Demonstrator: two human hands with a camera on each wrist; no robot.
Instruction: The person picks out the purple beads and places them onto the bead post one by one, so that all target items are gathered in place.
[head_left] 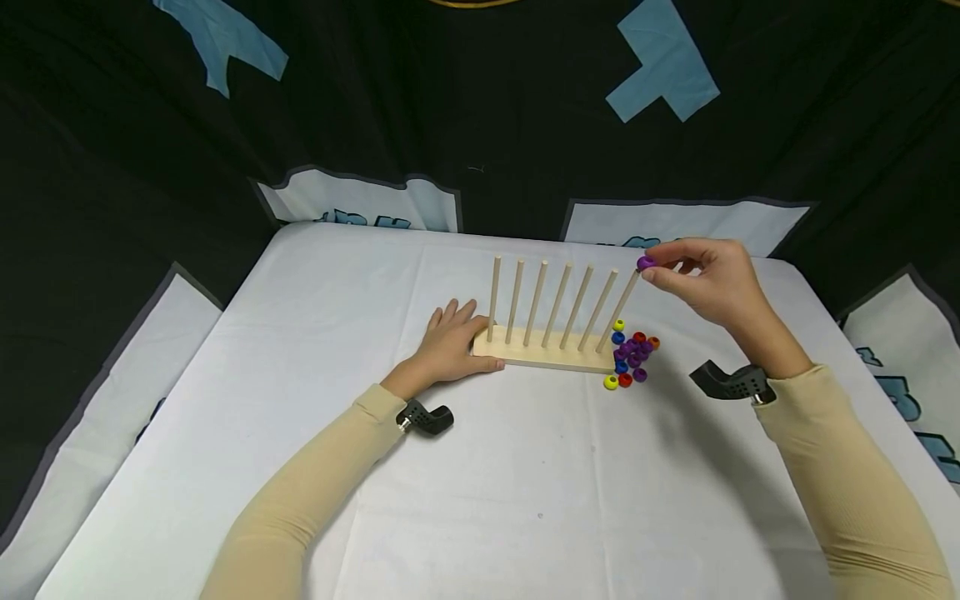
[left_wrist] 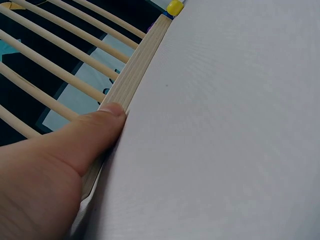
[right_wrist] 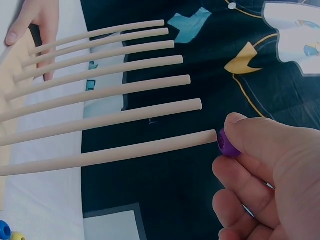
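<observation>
A wooden peg stand (head_left: 555,357) with several upright dowels lies across the table. My left hand (head_left: 446,346) holds its left end, the thumb along the front edge and the other fingers spread at the end and behind. In the left wrist view the thumb (left_wrist: 100,125) presses the base's side. Between thumb and index finger, my right hand (head_left: 708,279) pinches a purple bead (right_wrist: 228,145) at the tip of the rightmost dowel (right_wrist: 150,150). The bead's hole faces that tip; whether they touch I cannot tell. No bead sits on the other dowels.
Loose beads in purple, red, blue, yellow and orange lie in a cluster (head_left: 633,360) beside the stand's right end. One yellow bead (head_left: 611,382) is nearest the front. A white cloth (head_left: 480,483) covers the table; a dark curtain (head_left: 487,125) hangs behind it.
</observation>
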